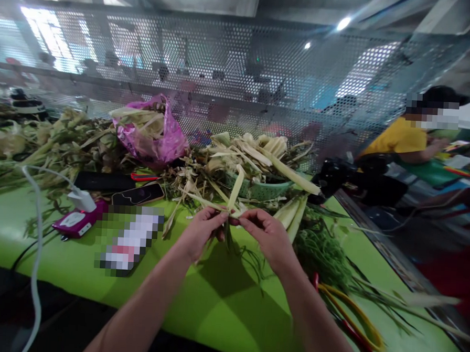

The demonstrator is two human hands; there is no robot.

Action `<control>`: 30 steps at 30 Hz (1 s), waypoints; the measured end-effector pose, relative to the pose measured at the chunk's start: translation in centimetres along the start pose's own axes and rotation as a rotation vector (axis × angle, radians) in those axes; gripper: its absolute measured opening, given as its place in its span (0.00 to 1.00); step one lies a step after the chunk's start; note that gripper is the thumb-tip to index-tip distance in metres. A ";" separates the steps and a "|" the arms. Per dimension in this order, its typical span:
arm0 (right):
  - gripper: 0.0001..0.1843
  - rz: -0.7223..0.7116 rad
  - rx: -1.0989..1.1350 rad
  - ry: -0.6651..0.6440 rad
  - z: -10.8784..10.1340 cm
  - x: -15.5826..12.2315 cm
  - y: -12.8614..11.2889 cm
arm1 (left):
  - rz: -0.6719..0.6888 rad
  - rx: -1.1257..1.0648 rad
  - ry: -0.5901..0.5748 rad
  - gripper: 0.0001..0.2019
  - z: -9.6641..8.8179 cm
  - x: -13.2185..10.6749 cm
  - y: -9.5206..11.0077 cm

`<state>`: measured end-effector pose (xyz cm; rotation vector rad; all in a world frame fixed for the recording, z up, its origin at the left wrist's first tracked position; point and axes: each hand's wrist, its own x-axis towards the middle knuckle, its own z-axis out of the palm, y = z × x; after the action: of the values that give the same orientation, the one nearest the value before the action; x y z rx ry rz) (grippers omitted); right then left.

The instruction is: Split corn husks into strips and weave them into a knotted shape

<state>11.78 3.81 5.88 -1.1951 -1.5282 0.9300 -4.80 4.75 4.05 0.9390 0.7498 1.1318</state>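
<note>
My left hand [201,232] and my right hand [264,234] meet above the green table [220,306], fingers pinched together. Both grip a thin bundle of pale and green plant strips [234,199] that rises between the fingertips and hangs down below them. The fingers are closed on the strips. Just behind the hands lies a heap of pale stalks and husks [260,153] over a green basket [264,188].
A pink plastic bag [152,132] of husks and leafy stalks lie at the back left. Phones [138,194], a pink device with a white cable [77,221] sit left. Green fronds [325,254] and red-yellow scissors [353,321] lie right. A person in yellow [402,140] sits beyond a mesh screen [225,60].
</note>
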 end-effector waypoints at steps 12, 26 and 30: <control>0.06 -0.426 -0.613 0.082 -0.1 -0.3 0.0 | -0.133 -0.099 0.045 0.08 0.0 0.2 0.6; 0.10 -0.740 -0.811 -0.257 3.4 -2.5 -1.4 | -0.094 -0.251 0.111 0.16 0.2 0.1 0.4; 0.06 -0.701 -0.636 -0.139 2.6 -2.3 -1.6 | -0.040 -0.233 0.077 0.16 -0.2 0.4 -0.1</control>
<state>9.06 1.20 6.24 -0.8848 -2.2385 0.0480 -4.83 5.15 3.86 0.6854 0.6788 1.1972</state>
